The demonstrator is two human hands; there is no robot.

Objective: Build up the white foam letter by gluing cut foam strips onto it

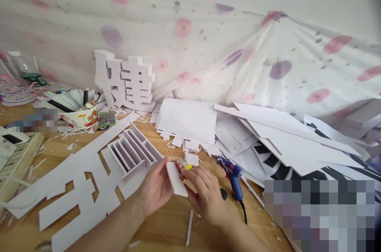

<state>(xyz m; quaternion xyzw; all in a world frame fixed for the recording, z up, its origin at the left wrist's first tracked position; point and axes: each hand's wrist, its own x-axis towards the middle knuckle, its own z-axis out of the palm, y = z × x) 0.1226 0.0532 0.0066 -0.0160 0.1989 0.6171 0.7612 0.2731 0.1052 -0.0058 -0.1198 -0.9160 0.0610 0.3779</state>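
My left hand point(156, 188) is closed around a small white foam-board strip point(177, 180), held tilted above the table. My right hand point(205, 190) is at the strip's right edge with its fingers curled. A small yellow thing point(188, 166) shows between these fingers, mostly covered, so its kind cannot be made out. Just left of my hands lies a flat white cut-out character point(98, 192) with openings in it. Upright white strips point(133, 149) stand on its upper right part, forming narrow walls.
A blue hot glue gun point(235, 176) with a black cord lies right of my hands. White sheets point(285, 133) are piled behind it. A finished raised character point(125, 79) stands at the back, near a paper bowl point(80, 117). Scraps point(192, 145) litter the wooden table point(160, 220).
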